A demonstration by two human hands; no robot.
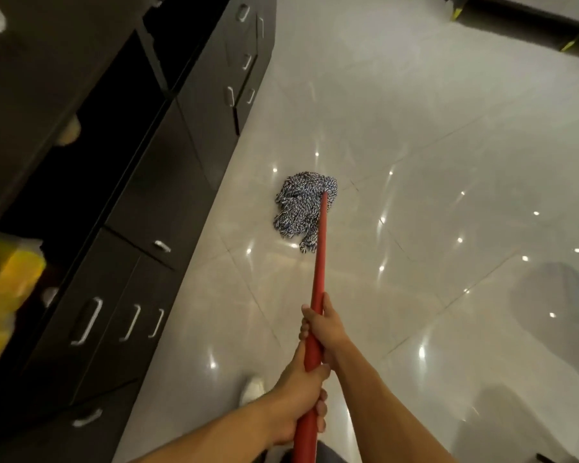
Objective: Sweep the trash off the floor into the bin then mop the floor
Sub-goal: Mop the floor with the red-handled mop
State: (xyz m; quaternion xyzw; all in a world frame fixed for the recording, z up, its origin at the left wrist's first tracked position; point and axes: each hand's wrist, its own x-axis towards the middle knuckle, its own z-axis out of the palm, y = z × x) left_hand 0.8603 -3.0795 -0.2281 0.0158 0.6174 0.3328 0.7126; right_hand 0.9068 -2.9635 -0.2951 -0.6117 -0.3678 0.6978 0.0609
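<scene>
Red mop handle (320,262) gripped: right hand (325,327) forward, left hand (301,402) behind; mop head (301,208) well ahead.

The floor (415,145) is pale polished tile, very glossy, throwing back pin-points of light (thin grout lines cross it). The mop head (301,208) is twisted blue-and-white cord, rough and stringy. The mop handle (320,255) is smooth red with a dull sheen. Whether it is plastic or coated metal cannot be told. Along the floor's left edge, the cabinets (181,162) have dark, smooth satin fronts with bright metal pulls (91,320).
</scene>
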